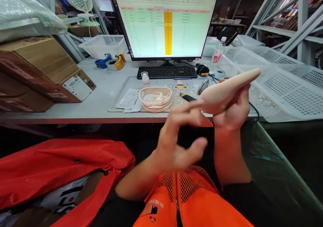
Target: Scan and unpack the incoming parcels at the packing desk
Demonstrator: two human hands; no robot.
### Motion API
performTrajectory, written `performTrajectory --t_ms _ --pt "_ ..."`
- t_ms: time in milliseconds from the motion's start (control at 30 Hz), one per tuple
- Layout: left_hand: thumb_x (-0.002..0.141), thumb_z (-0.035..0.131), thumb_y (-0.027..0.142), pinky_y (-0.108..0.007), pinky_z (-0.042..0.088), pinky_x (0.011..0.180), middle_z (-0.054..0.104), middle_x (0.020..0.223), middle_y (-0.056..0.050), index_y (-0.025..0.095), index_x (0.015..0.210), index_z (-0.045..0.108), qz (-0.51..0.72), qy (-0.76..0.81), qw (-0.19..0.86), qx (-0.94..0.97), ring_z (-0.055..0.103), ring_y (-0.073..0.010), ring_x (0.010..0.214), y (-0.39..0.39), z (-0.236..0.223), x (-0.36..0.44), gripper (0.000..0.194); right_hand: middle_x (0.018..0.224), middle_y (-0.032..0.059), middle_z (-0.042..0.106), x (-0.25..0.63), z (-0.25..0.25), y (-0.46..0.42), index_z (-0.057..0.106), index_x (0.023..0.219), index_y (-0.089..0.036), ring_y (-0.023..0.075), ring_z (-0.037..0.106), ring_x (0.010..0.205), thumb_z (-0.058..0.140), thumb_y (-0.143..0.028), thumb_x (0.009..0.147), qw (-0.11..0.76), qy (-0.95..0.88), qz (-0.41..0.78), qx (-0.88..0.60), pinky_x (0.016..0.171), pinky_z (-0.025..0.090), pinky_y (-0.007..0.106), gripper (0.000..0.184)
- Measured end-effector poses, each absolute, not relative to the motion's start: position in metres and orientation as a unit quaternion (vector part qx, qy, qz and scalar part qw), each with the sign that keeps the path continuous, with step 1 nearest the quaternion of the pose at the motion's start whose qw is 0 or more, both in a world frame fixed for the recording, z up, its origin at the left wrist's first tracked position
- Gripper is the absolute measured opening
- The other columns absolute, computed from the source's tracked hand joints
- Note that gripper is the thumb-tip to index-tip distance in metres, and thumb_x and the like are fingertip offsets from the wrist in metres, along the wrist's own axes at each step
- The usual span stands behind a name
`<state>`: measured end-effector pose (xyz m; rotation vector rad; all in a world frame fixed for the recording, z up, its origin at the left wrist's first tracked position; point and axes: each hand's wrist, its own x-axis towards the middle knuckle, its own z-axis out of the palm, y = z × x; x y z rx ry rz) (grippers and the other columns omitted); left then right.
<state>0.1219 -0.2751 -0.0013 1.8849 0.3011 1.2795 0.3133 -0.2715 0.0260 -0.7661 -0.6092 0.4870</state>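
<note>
My right hand (234, 114) holds up a smooth beige padded piece (227, 90), rounded at its left end and tapering to the upper right. I cannot tell its exact kind. My left hand (178, 139), slightly blurred, has its fingers stretched toward the rounded end, and the fingertips seem to touch it. Its thumb stands apart. Behind my left fingers lies a utility knife (188, 97) with a black and yellow handle. On the desk mat (121, 89) sit a clear round case (155, 99) with pinkish edging, flat printed packets (128, 99) and a small clear bottle (145, 78).
A monitor (151, 28) and keyboard (166, 72) stand at the back. Cardboard boxes (40, 72) are stacked left, near tape dispensers (116, 62). White perforated baskets (285, 89) fill the right side, beside a drink bottle (218, 52). A red cover (75, 156) lies below left.
</note>
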Motion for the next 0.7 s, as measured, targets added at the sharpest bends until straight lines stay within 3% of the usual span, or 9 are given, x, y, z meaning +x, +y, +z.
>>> performTrajectory --t_ms 67,133,200,267,300,367,467,600,700 --pt "0.083 0.087 0.050 -0.059 0.043 0.121 0.041 0.168 -0.015 0.030 0.153 0.044 0.516 0.103 0.421 0.739 0.039 -0.0400 0.156 -0.259 -0.011 0.139 0.084 0.140 0.0080 0.067 0.295 0.019 -0.279 0.062 0.131 -0.025 0.0272 0.059 0.139 0.049 -0.063 0.105 0.852 -0.320 0.207 -0.360 0.122 0.046 0.051 0.047" --pt "0.077 0.093 0.039 -0.055 0.048 0.118 0.045 0.166 -0.017 0.030 0.158 0.039 0.490 0.114 0.502 0.703 0.050 -0.0381 0.149 -0.249 -0.020 0.148 0.098 0.142 0.0070 0.066 0.280 0.014 -0.288 0.059 0.137 -0.027 0.0268 0.062 0.135 0.063 -0.059 0.101 0.810 -0.405 0.204 -0.373 0.118 0.050 0.048 0.049" --pt "0.077 0.091 0.032 -0.050 0.057 0.108 0.064 0.147 -0.016 0.025 0.147 0.054 0.476 0.157 0.610 0.613 0.065 -0.0358 0.132 -0.244 -0.026 0.151 0.079 0.144 0.0082 0.066 0.272 0.010 -0.298 0.058 0.143 -0.028 0.0291 0.063 0.134 0.072 -0.062 0.095 0.711 -0.524 0.250 -0.396 0.114 0.055 0.047 0.060" --pt "0.079 0.086 0.032 -0.045 0.064 0.092 0.078 0.108 -0.013 0.017 0.115 0.071 0.488 0.220 0.691 0.485 0.076 -0.0349 0.109 -0.242 -0.029 0.152 0.042 0.153 0.0104 0.060 0.271 0.008 -0.307 0.055 0.151 -0.030 0.0324 0.059 0.141 0.073 -0.065 0.093 0.606 -0.616 0.281 -0.418 0.115 0.054 0.050 0.070" --pt "0.079 0.083 0.033 -0.043 0.065 0.084 0.078 0.088 -0.011 0.015 0.100 0.072 0.498 0.247 0.714 0.425 0.078 -0.0347 0.098 -0.240 -0.029 0.152 0.030 0.160 0.0104 0.054 0.272 0.006 -0.311 0.051 0.156 -0.031 0.0336 0.054 0.146 0.071 -0.066 0.095 0.577 -0.637 0.268 -0.436 0.119 0.051 0.052 0.074" --pt "0.081 0.076 0.036 -0.040 0.065 0.071 0.072 0.066 -0.009 0.014 0.086 0.070 0.508 0.281 0.743 0.332 0.079 -0.0336 0.080 -0.236 -0.028 0.152 0.023 0.169 0.0079 0.043 0.278 -0.001 -0.319 0.045 0.162 -0.034 0.0343 0.044 0.154 0.071 -0.062 0.096 0.561 -0.640 0.189 -0.490 0.126 0.041 0.056 0.076" --pt "0.087 0.068 0.034 -0.039 0.064 0.070 0.076 0.073 -0.015 0.008 0.094 0.071 0.505 0.287 0.769 0.266 0.080 -0.0318 0.075 -0.227 -0.022 0.150 0.027 0.171 0.0086 0.040 0.289 -0.023 -0.329 0.044 0.163 -0.034 0.0341 0.039 0.157 0.075 -0.055 0.095 0.544 -0.595 0.144 -0.575 0.128 0.036 0.058 0.077" --pt "0.096 0.060 0.030 -0.041 0.064 0.084 0.080 0.089 -0.020 0.003 0.109 0.071 0.515 0.259 0.784 0.230 0.081 -0.0303 0.084 -0.222 -0.016 0.145 0.032 0.160 0.0165 0.054 0.304 -0.048 -0.342 0.046 0.162 -0.027 0.0376 0.053 0.147 0.068 -0.079 0.088 0.497 -0.563 0.419 -0.510 0.118 0.049 0.054 0.093" --pt "0.100 0.057 0.030 -0.043 0.063 0.092 0.081 0.094 -0.020 0.002 0.117 0.070 0.507 0.253 0.796 0.213 0.080 -0.0288 0.085 -0.222 -0.013 0.144 0.035 0.161 0.0151 0.054 0.308 -0.053 -0.346 0.053 0.157 -0.025 0.0383 0.052 0.146 0.077 -0.080 0.080 0.497 -0.540 0.467 -0.494 0.119 0.048 0.050 0.098"
